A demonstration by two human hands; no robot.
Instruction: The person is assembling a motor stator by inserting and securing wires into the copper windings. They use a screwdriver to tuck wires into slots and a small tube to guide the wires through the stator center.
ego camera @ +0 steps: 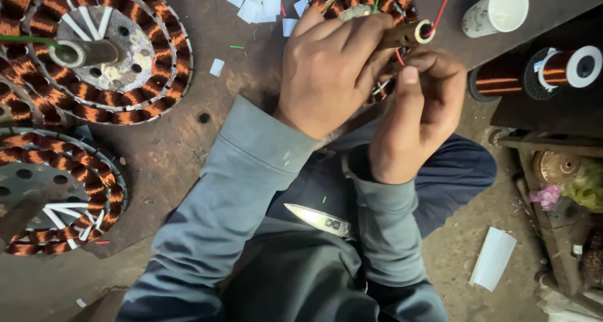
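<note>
Copper-wound stator (352, 5) mostly hidden behind both hands (377, 83).

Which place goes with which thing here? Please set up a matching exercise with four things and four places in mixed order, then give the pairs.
Things:
1. paper cup
2. knife blade
3. wire spool
4. white paper scraps

Places:
A. on the person's lap, between the sleeves
B. top edge, left of the hands
C. top right corner, lying on its side
D. right edge, below the cup

Pairs: 1-C, 2-A, 3-D, 4-B
</note>
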